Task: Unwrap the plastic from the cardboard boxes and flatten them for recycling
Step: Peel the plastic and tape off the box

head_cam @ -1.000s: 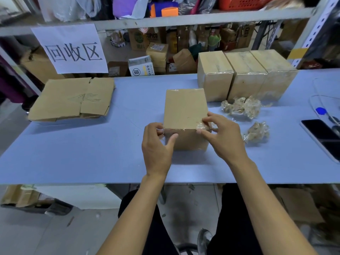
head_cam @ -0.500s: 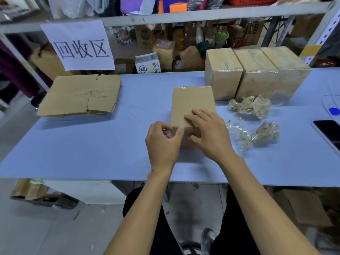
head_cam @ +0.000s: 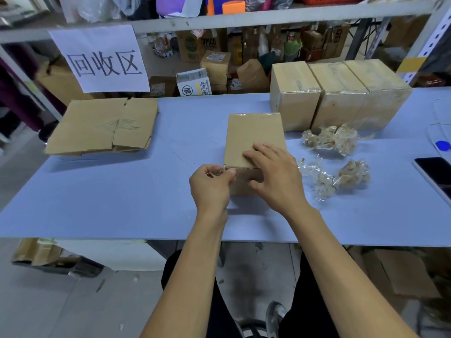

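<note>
**Wrapped box at mid-bench, film being lifted at near-left corner**

Blue bench surface [head_cam: 122, 191] stood below a metal rack, with a paper sign [head_cam: 100, 58] hanging from the rack rail.

The wrapped box [head_cam: 253, 137] sat at the middle of the bench, just in front of the person. The left hand [head_cam: 211, 186] was at the box's near-left corner, thumb and fingers curled together and pinching what appeared to be a thin edge of clear film; the film itself was barely visible there. The right hand [head_cam: 275, 176] lay on the top face, fingers straight and spread, pressing the box down, with the thumb against the near face.

Just right of the box lay three crumpled wads of plastic [head_cam: 329, 139]. Behind those, three wrapped boxes [head_cam: 339, 93] stood side by side, touching one another. Flattened cardboard [head_cam: 105, 125] lay well apart at the left end. A dark phone [head_cam: 436, 174] rested at the right edge.

Judged risks: the film could tear off as a narrow strip if pulled from so small a pinch, leaving most of the wrap in place. The box could slide or tip toward the left hand if the pressing hand eased. Loose wads could be swept off the bench by the right forearm.
</note>
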